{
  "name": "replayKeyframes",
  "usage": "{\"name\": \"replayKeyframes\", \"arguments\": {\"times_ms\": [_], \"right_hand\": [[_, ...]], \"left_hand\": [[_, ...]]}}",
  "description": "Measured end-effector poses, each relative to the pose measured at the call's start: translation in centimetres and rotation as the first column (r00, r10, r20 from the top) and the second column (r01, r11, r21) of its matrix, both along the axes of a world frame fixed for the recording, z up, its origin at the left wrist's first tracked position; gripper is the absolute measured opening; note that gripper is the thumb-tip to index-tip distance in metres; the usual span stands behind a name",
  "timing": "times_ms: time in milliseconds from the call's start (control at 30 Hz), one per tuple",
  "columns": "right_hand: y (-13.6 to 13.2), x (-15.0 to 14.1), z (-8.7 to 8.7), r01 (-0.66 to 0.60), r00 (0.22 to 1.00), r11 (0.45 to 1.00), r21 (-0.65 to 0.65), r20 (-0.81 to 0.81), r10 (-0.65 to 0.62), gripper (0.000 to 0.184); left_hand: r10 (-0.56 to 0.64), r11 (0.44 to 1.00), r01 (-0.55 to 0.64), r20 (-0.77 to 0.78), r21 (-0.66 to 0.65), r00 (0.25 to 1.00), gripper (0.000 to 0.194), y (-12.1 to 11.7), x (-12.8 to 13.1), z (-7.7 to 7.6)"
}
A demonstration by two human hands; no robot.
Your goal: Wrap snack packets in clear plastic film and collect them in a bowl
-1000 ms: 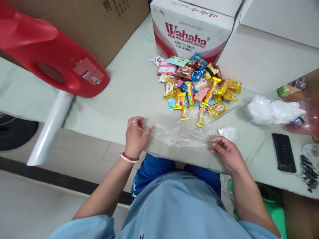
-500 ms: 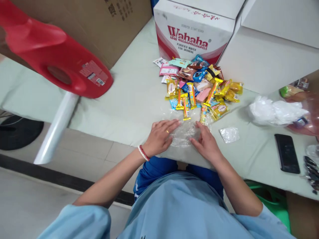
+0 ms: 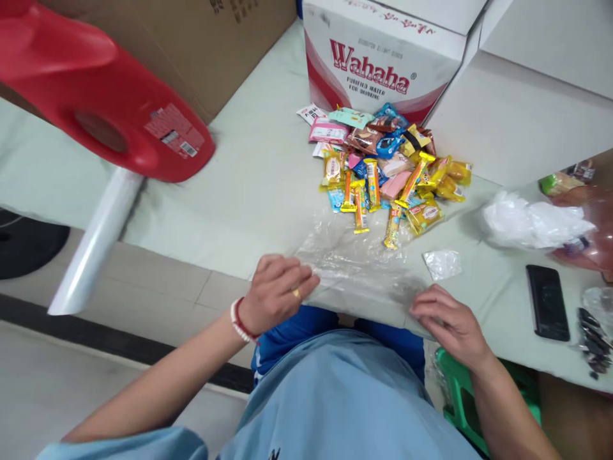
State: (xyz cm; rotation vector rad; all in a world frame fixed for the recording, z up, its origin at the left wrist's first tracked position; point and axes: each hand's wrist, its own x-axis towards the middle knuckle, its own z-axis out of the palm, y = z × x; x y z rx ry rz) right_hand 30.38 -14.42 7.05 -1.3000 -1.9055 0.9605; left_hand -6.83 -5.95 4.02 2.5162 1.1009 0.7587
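Note:
A clear plastic bag point(image 3: 354, 271) lies spread on the pale green tabletop, stretched between my two hands. My left hand point(image 3: 282, 287) is closed, pinching the bag's left corner. At the opposite corner, my right hand point(image 3: 447, 319) pinches the plastic with thumb and fingers. Just beyond the bag is a heap of wrapped snacks point(image 3: 395, 163) in yellow, blue, pink and brown. A few yellow stick packets point(image 3: 360, 207) rest at the heap's near side, by the far part of the bag. A small folded clear plastic packet point(image 3: 443, 264) sits to the right.
Behind the snacks stands a Wahaba water carton point(image 3: 378, 70), beside white boxes point(image 3: 522, 108). A red bottle point(image 3: 129, 115) and a white roll point(image 3: 98, 243) are at left. A black phone point(image 3: 548, 302) and a bundle of white plastic point(image 3: 536, 220) lie right; a green stool point(image 3: 460, 396) is below.
My hands have moved apart and nearer my body, left hand leftward and right hand rightward. The crumpled clear bag is now pulled out wide between them.

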Motion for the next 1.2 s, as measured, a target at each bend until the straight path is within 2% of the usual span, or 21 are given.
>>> {"name": "replayKeyframes", "arguments": {"times_ms": [67,133,167,233,300,367,400,467,533,567,600,667,733,767,833,867,900,967,1067,1133,1200], "right_hand": [[-0.9,1.0,-0.1,-0.160,0.983,0.978,-0.135,0.066,0.169,0.028],[-1.2,1.7,0.6,-0.273,0.942,0.917,-0.292,0.112,0.317,0.029],[-1.0,1.9,1.3,-0.290,0.929,0.897,-0.335,0.125,0.347,0.030],[0.0,2.0,3.0,-0.233,0.948,0.926,-0.296,0.145,0.285,0.030],[1.7,1.2,4.5,-0.076,0.984,0.988,-0.137,0.148,0.096,0.028],[3.5,-0.7,5.0,0.049,0.988,0.999,0.009,0.144,-0.050,0.024],[4.2,-2.0,4.7,0.055,0.986,0.997,0.045,0.154,-0.062,0.023],[5.1,-4.9,3.0,-0.039,0.978,0.998,0.046,0.205,0.029,0.027],[5.0,-7.8,0.6,-0.148,0.950,0.989,-0.009,0.278,0.144,0.035],[4.6,-9.0,-0.6,-0.183,0.932,0.982,-0.046,0.311,0.188,0.039],[4.0,-9.8,-1.7,-0.205,0.916,0.975,-0.081,0.334,0.221,0.041],[2.9,-10.6,-2.8,-0.243,0.902,0.962,-0.128,0.334,0.272,0.042],[2.3,-10.0,-2.6,-0.270,0.919,0.954,-0.131,0.262,0.296,0.038],[2.3,-9.3,-2.1,-0.247,0.938,0.962,-0.116,0.220,0.267,0.035],[3.5,-7.4,-0.6,-0.074,0.976,0.996,-0.047,0.199,0.082,0.028],[4.6,-6.5,0.2,0.060,0.969,0.998,-0.001,0.242,-0.058,0.027],[6.0,-5.8,0.9,0.194,0.927,0.980,0.051,0.316,-0.200,0.028],[9.3,-5.1,1.5,0.355,0.770,0.929,0.109,0.529,-0.356,0.033],[13.9,-5.8,0.8,0.442,0.544,0.896,0.037,0.784,-0.300,0.038],[15.4,-6.6,-0.2,0.464,0.470,0.886,0.003,0.847,-0.249,0.040],[15.5,-6.7,-0.9,0.476,0.453,0.879,0.018,0.852,-0.263,0.038]], "left_hand": [[-0.095,0.995,0.093,-0.055,-0.034,0.994,0.020,-2.8,-0.9,-0.4],[-0.206,0.967,0.182,-0.123,-0.180,0.971,0.023,-5.0,-1.2,-0.5],[-0.243,0.945,0.199,-0.146,-0.261,0.959,0.025,-5.8,-1.3,-0.3],[-0.240,0.912,0.169,-0.153,-0.373,0.959,0.030,-6.6,-1.3,0.7],[-0.143,0.898,0.079,-0.117,-0.433,0.983,0.032,-6.3,-1.1,2.6],[-0.020,0.870,-0.007,-0.049,-0.492,0.999,0.030,-5.3,-0.7,5.1],[0.036,0.849,-0.038,-0.014,-0.527,0.999,0.029,-4.7,-0.4,6.3],[0.127,0.803,-0.064,0.064,-0.593,0.990,0.027,-3.6,0.5,8.4],[0.183,0.772,-0.049,0.147,-0.634,0.972,0.026,-2.8,1.7,9.5],[0.195,0.772,-0.038,0.180,-0.634,0.964,0.026,-2.5,2.5,9.5],[0.198,0.787,-0.034,0.199,-0.616,0.960,0.026,-2.2,3.3,9.1],[0.181,0.856,-0.063,0.184,-0.513,0.966,0.026,-1.9,4.8,7.1],[0.147,0.933,-0.107,0.093,-0.342,0.985,0.029,-1.6,6.1,4.0],[0.110,0.954,-0.109,-0.013,-0.281,0.994,0.034,-1.5,6.4,2.3],[0.065,0.978,-0.100,-0.181,-0.186,0.981,0.044,-1.4,6.6,-0.9],[0.049,0.984,-0.087,-0.235,-0.154,0.971,0.048,-1.5,6.5,-2.1],[0.045,0.988,-0.082,-0.269,-0.128,0.962,0.051,-1.7,6.3,-3.1],[0.038,0.993,-0.070,-0.299,-0.097,0.954,0.053,-2.2,5.8,-4.0],[0.040,0.995,-0.065,-0.296,-0.077,0.954,0.052,-2.7,5.1,-3.9],[0.078,0.992,-0.102,-0.289,-0.070,0.954,0.050,-2.5,4.6,-3.7],[0.128,0.987,-0.151,-0.276,-0.063,0.953,0.050,-2.0,4.1,-3.9]]}}
